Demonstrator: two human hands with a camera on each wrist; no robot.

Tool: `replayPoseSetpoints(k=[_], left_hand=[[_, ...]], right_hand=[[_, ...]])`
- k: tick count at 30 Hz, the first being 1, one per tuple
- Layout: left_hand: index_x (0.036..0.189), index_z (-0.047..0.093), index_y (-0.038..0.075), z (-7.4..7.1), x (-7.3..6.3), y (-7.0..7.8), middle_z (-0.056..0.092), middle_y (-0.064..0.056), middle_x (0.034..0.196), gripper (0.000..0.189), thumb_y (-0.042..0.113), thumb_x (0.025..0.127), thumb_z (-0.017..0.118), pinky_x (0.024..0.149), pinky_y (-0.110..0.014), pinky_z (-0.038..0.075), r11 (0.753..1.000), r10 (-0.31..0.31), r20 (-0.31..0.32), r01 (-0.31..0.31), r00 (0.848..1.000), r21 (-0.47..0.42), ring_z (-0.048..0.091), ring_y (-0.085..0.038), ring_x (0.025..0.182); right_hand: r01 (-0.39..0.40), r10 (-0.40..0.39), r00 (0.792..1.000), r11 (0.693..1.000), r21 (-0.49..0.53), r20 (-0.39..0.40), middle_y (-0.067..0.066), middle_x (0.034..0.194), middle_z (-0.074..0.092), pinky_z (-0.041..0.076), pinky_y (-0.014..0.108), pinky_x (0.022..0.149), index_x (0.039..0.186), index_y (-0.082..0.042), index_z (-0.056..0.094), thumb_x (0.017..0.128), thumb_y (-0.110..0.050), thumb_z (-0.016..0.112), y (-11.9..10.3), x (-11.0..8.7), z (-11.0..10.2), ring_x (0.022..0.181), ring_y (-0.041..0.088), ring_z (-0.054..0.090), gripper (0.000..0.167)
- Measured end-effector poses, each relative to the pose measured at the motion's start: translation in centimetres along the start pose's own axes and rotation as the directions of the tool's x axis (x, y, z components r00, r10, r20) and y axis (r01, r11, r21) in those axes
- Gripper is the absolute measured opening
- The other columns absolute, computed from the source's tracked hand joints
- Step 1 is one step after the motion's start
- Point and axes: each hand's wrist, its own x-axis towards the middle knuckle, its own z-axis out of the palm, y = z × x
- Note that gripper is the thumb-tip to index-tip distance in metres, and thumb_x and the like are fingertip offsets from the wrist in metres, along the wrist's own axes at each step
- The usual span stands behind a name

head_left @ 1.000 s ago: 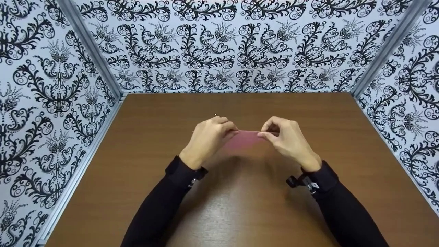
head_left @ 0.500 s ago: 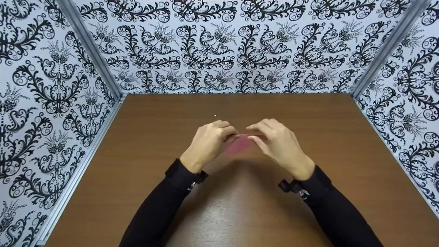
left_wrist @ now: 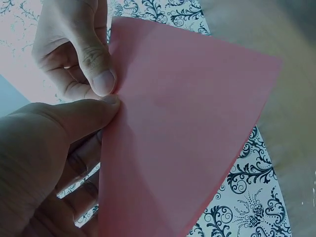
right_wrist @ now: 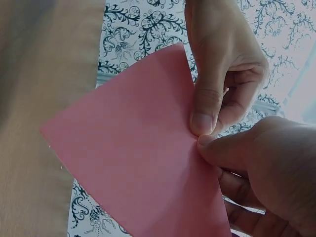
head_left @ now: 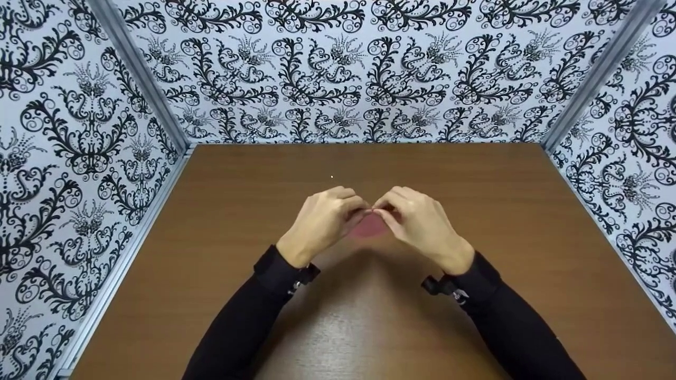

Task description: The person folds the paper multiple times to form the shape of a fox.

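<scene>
A pink sheet of paper (head_left: 368, 227) hangs below both hands, its broad face filling much of the left wrist view. My left hand (head_left: 325, 216) pinches the paper's top edge between thumb and fingers. My right hand (head_left: 422, 224) pinches that same edge right beside it. In the right wrist view the two thumb tips meet near the middle of the edge, over the paper (right_wrist: 128, 138). Corners of the sheet (left_wrist: 182, 108) spread outward away from the pinch. The fingers behind the paper are partly hidden.
Below the hands spreads a brown wooden table (head_left: 237, 174). Patterned black-and-white walls (head_left: 338, 74) enclose it at the back and both sides, with grey metal posts (head_left: 142, 74) at the corners. Black wrist straps (head_left: 282, 269) sit over dark sleeves.
My right hand has slid left along the paper's top edge, loosening and then pinching again beside the left fingers. The left hand has moved slightly lower in view, still holding the paper.
</scene>
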Motion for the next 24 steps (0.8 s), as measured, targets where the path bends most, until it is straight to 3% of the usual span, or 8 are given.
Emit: replayPoseSetpoints(k=[13,18,22,24], left_hand=[[0.109,0.091,0.014,-0.9,-0.1,-1.0,0.086,0.001,0.098,0.012,0.023,0.112,0.084,0.084,-0.034,0.07,1.0,0.0,-0.029,-0.001,1.0,-0.031,0.081,-0.017,0.09],[0.11,0.092,0.013,-1.4,-0.1,-1.7,0.087,0.0,0.099,0.011,0.021,0.111,0.085,0.095,-0.036,0.073,0.998,-0.028,-0.011,0.027,1.0,-0.062,0.082,-0.018,0.09],[0.112,0.092,0.013,-1.9,-0.1,-2.3,0.089,-0.002,0.101,0.013,0.022,0.111,0.084,0.093,-0.034,0.073,0.995,-0.053,-0.008,0.052,0.999,-0.082,0.083,-0.018,0.091],[0.112,0.092,0.013,-2.1,-0.2,-2.6,0.089,-0.002,0.102,0.014,0.023,0.112,0.083,0.085,-0.032,0.071,0.994,-0.062,-0.012,0.06,0.998,-0.091,0.083,-0.018,0.09]], right_hand=[[-0.054,0.054,0.999,0.996,0.07,0.001,0.007,0.098,0.084,0.07,0.04,0.075,0.105,-0.011,0.087,0.104,-0.006,0.09,1.6,-0.1,-1.9,0.084,0.021,0.08,0.006],[-0.062,0.062,0.998,0.995,0.079,0.001,0.008,0.098,0.085,0.072,0.042,0.077,0.105,-0.01,0.088,0.105,-0.005,0.088,2.4,-0.2,-2.6,0.084,0.019,0.08,0.005],[-0.061,0.061,0.998,0.996,0.066,-0.011,0.01,0.098,0.085,0.072,0.039,0.078,0.106,-0.008,0.088,0.103,-0.003,0.09,3.0,-0.2,-3.2,0.085,0.02,0.081,0.007],[-0.063,0.064,0.998,0.997,0.053,-0.015,0.01,0.099,0.086,0.071,0.036,0.08,0.106,-0.007,0.088,0.102,-0.003,0.09,3.3,-0.2,-3.5,0.086,0.02,0.082,0.007]])
